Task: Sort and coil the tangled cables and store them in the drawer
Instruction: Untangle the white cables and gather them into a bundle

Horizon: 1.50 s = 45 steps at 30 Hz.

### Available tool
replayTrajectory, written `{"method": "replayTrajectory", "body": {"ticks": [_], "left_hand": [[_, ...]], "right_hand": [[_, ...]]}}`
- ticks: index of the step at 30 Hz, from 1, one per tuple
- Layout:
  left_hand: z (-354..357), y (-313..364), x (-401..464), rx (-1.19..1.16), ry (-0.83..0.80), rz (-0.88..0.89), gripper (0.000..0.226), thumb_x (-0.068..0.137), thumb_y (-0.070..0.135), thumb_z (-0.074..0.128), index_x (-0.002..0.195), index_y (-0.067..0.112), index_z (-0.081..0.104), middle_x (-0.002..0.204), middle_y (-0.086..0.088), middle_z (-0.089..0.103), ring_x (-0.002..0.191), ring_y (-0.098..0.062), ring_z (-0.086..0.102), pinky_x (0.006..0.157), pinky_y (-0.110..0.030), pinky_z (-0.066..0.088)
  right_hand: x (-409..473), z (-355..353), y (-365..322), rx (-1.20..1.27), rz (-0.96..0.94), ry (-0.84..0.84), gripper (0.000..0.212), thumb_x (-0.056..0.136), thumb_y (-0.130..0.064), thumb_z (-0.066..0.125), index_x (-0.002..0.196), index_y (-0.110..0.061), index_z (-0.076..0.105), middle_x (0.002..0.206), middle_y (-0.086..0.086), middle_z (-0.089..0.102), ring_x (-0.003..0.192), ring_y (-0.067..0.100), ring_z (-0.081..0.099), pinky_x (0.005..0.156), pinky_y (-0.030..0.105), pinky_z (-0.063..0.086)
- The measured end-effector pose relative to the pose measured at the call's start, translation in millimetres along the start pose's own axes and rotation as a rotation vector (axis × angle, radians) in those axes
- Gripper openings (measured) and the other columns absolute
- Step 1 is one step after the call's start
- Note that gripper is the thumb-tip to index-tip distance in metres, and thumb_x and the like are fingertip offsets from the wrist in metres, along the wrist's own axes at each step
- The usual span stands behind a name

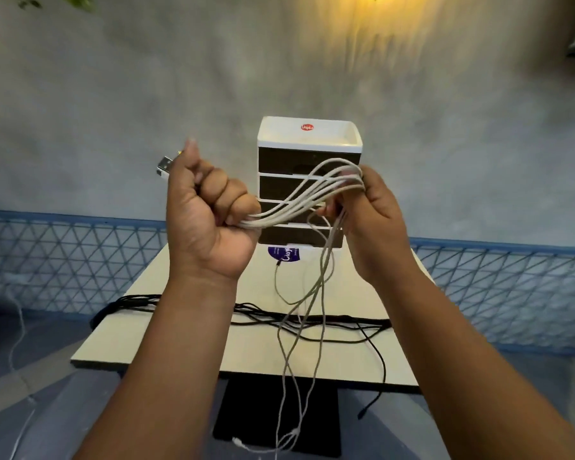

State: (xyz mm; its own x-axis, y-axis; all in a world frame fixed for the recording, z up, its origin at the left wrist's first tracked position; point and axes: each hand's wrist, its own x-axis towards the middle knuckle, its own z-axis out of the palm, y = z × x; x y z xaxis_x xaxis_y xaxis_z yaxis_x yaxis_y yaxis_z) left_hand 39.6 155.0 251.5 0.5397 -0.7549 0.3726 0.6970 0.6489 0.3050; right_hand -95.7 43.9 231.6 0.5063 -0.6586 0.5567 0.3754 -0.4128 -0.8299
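Presently the left hand [210, 207] makes a fisted grip on the white cable [299, 204], plug [164, 166] protruding past it, evidently anchoring the coil. Right hand [365, 207], raised before the drawer unit [309, 180], pinches the loops' far bend to keep them even. Loose tail hangs below. Black cables [312, 318] lie unsorted on the surface [180, 340], nearer than the unit, awaiting their turn.
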Motion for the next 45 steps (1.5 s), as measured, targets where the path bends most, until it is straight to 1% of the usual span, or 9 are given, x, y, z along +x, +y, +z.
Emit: {"method": "replayTrajectory", "body": {"ticks": [6, 14, 19, 23, 29, 34, 39, 42, 45], "left_hand": [[25.1, -0.1, -38.7, -0.058, -0.029, -0.024, 0.043, 0.090, 0.033, 0.054, 0.055, 0.023, 0.032, 0.045, 0.006, 0.013, 0.038, -0.010, 0.009, 0.035, -0.016, 0.014], [18.2, 8.2, -58.7, -0.112, 0.151, -0.038, 0.050, 0.099, 0.032, 0.048, 0.052, 0.021, 0.034, 0.037, 0.003, 0.022, 0.041, -0.007, 0.007, 0.034, -0.015, 0.014], [40.2, 28.3, -60.4, -0.163, -0.024, -0.025, 0.045, 0.098, 0.032, 0.046, 0.056, 0.019, 0.035, 0.037, 0.004, 0.025, 0.038, -0.006, 0.010, 0.032, -0.016, 0.017], [33.1, 17.4, -67.9, -0.029, 0.008, -0.067, 0.052, 0.100, 0.037, 0.042, 0.051, 0.021, 0.037, 0.046, 0.007, 0.011, 0.040, -0.007, 0.007, 0.032, -0.014, 0.015], [16.2, -8.6, -89.1, 0.394, 0.115, -0.115, 0.049, 0.099, 0.039, 0.046, 0.053, 0.024, 0.038, 0.040, 0.008, 0.023, 0.035, -0.003, 0.018, 0.032, -0.015, 0.019], [7.1, -31.7, -104.5, 0.641, 0.097, -0.168, 0.041, 0.101, 0.034, 0.047, 0.062, 0.026, 0.035, 0.045, 0.010, 0.024, 0.039, -0.005, 0.019, 0.037, -0.017, 0.020], [-3.0, -29.3, -100.6, 0.649, 0.135, -0.177, 0.041, 0.101, 0.033, 0.047, 0.062, 0.025, 0.036, 0.046, 0.010, 0.024, 0.041, -0.005, 0.018, 0.039, -0.019, 0.017], [-10.4, -28.6, -95.1, 0.620, 0.146, -0.184, 0.042, 0.101, 0.033, 0.046, 0.061, 0.025, 0.038, 0.045, 0.010, 0.025, 0.039, -0.004, 0.019, 0.038, -0.018, 0.018], [-20.1, -26.9, -87.8, 0.577, 0.175, -0.202, 0.044, 0.100, 0.034, 0.047, 0.057, 0.025, 0.041, 0.044, 0.011, 0.024, 0.040, -0.004, 0.018, 0.037, -0.017, 0.017]], "right_hand": [[-22.3, 1.6, -60.0, -0.014, -0.254, -0.130, 0.020, 0.098, -0.009, 0.037, 0.091, -0.015, 0.055, 0.073, 0.005, 0.049, 0.068, 0.027, 0.044, 0.066, 0.041, 0.044], [-76.9, -4.9, -79.9, 0.281, 0.209, -0.334, 0.026, 0.097, -0.018, 0.046, 0.072, -0.011, 0.049, 0.055, -0.003, 0.032, 0.048, 0.012, 0.026, 0.048, 0.025, 0.023], [-107.7, -8.2, -102.1, 0.521, 0.282, -0.557, 0.024, 0.094, -0.021, 0.046, 0.073, -0.010, 0.050, 0.056, 0.001, 0.020, 0.040, 0.009, 0.028, 0.043, 0.018, 0.027], [-137.4, -18.9, -58.1, 0.608, 0.366, -0.661, 0.025, 0.094, -0.027, 0.058, 0.079, -0.008, 0.055, 0.053, 0.004, 0.032, 0.041, 0.014, 0.044, 0.046, 0.022, 0.038], [-196.0, -40.1, 56.3, 0.361, 0.681, -0.715, 0.015, 0.097, -0.021, 0.055, 0.088, -0.012, 0.063, 0.078, 0.012, 0.061, 0.096, 0.034, 0.065, 0.085, 0.034, 0.050], [-202.7, -41.6, 102.3, 0.343, 0.831, -0.641, 0.045, 0.091, -0.042, 0.051, 0.110, -0.003, 0.065, 0.111, 0.016, 0.068, 0.124, 0.040, 0.055, 0.103, 0.048, 0.042], [-188.3, -36.6, 133.3, 0.238, 0.979, -0.476, 0.034, 0.099, -0.022, 0.040, 0.108, -0.002, 0.066, 0.103, 0.015, 0.070, 0.105, 0.033, 0.065, 0.095, 0.045, 0.045], [-172.4, -20.0, 152.9, -0.193, 0.878, -0.307, 0.017, 0.097, -0.018, 0.054, 0.096, -0.008, 0.067, 0.082, 0.004, 0.068, 0.071, 0.017, 0.063, 0.071, 0.030, 0.049], [-154.2, -3.4, 171.5, -0.641, 0.651, -0.303, 0.017, 0.094, -0.028, 0.060, 0.103, -0.015, 0.060, 0.085, -0.002, 0.063, 0.073, 0.015, 0.060, 0.062, 0.026, 0.045]]}}
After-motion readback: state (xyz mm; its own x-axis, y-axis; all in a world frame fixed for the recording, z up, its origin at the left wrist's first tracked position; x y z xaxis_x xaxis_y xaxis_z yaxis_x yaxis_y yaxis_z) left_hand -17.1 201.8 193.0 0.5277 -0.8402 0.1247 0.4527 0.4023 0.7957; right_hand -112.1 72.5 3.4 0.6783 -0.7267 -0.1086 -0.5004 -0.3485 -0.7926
